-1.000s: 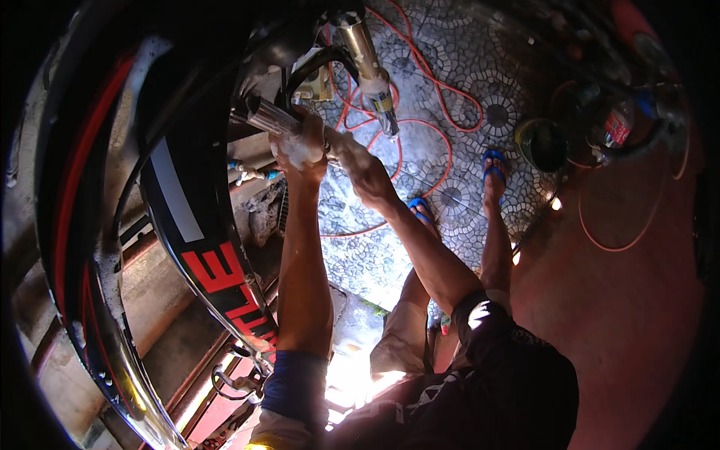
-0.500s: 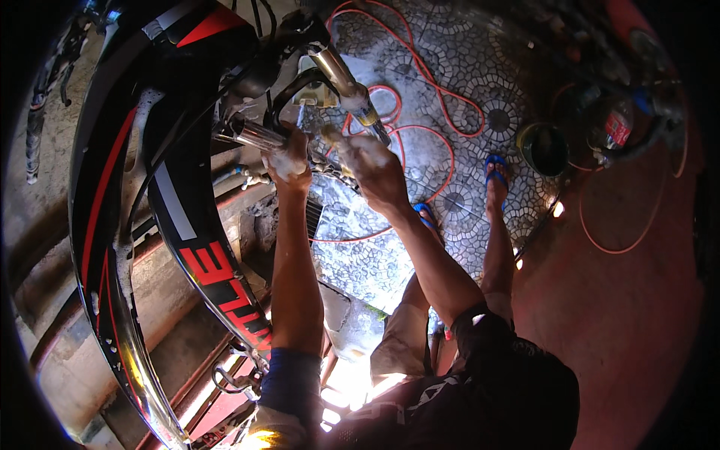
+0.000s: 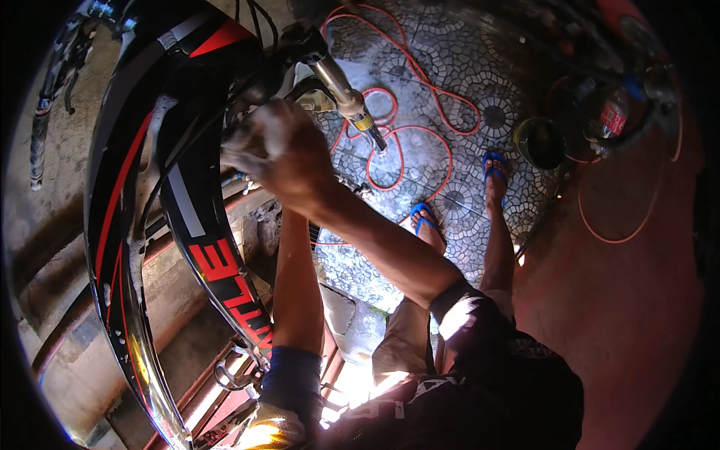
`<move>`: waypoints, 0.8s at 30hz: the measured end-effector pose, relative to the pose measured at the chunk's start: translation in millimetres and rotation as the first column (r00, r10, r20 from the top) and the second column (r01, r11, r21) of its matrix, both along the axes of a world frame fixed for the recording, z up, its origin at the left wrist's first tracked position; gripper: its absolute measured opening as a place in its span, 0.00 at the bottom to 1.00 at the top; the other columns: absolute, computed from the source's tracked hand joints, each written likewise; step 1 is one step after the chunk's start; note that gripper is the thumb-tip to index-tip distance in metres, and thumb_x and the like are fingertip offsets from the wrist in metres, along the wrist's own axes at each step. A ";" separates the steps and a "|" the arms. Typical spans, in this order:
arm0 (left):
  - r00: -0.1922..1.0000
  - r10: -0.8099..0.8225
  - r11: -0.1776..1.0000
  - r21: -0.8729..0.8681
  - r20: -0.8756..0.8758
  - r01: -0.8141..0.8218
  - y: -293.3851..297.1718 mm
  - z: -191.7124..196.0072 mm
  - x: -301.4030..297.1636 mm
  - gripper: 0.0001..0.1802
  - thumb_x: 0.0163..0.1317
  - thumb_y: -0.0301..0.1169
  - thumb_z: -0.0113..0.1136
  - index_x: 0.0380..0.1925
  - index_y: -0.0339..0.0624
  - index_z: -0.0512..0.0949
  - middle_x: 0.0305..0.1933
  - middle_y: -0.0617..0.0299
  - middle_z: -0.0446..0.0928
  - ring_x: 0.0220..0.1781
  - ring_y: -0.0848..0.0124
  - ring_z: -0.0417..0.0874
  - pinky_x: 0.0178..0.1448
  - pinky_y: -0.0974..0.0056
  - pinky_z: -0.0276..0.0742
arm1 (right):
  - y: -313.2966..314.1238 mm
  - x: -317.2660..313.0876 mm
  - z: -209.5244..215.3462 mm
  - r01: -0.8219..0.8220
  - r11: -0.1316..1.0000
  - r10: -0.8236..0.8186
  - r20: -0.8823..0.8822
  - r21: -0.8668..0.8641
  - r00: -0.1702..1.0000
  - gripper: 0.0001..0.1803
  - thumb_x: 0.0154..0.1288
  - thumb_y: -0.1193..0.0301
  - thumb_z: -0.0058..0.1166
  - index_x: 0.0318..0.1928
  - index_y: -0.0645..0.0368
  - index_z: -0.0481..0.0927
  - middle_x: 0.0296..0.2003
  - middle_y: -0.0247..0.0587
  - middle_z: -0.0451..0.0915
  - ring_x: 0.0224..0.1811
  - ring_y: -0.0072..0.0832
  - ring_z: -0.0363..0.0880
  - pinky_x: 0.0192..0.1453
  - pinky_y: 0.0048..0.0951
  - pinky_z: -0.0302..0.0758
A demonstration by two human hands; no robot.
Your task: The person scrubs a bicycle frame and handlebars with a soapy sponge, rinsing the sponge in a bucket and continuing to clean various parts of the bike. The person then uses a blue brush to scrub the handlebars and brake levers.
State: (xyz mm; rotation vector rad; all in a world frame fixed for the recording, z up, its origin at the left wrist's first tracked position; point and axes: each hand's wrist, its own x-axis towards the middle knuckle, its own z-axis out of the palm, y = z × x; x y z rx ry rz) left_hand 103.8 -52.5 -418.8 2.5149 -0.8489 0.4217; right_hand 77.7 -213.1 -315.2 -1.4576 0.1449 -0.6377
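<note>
Around eight o'clock from the right hand (image 3: 289, 146), large bicycle frame (image 3: 186, 201), sweeping downward in two curved tubes well inside the left half. Around two o'clock, just beside the same hand, fork leg (image 3: 337, 82), slanting toward five o'clock, apart from the fingers.

Frame cut off at seven o'clock by the lower edge; upper end, toward eleven o'clock, sunk in shadow. Left forearm (image 3: 296, 300) reaching up from six o'clock, with left hand mostly hidden behind the right; cannot tell whether clenched, released or grasping. Right hand curled and smeared by motion blur, lying in front of the left wrist; cannot tell what, if anything, sits within the fingers.

Glossy black along the frame, with red stripes, grey bands, large red lettering and small white foamy patches. Shiny bronze-silver on the fork leg's upper part, then yellow band, then dark lower tip.

Farther off, between one and four o'clock, red hose (image 3: 409, 58) looped over patterned floor (image 3: 450, 37); at four o'clock, blue sandals (image 3: 421, 212) on the feet; at three o'clock, dark bucket (image 3: 520, 135), then clear bottle (image 3: 613, 116) with red label.
</note>
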 end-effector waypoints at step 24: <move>0.994 0.094 0.992 -0.083 -0.061 -0.098 -15.9 -22.2 -1.5 0.15 0.68 0.43 0.52 0.35 0.45 0.81 0.40 0.54 0.82 0.43 0.52 0.83 0.50 0.48 0.73 | -24.5 39.9 19.9 -0.087 0.636 -0.190 0.265 0.767 0.945 0.13 0.71 0.74 0.57 0.53 0.60 0.75 0.44 0.40 0.80 0.38 0.24 0.77 0.37 0.23 0.78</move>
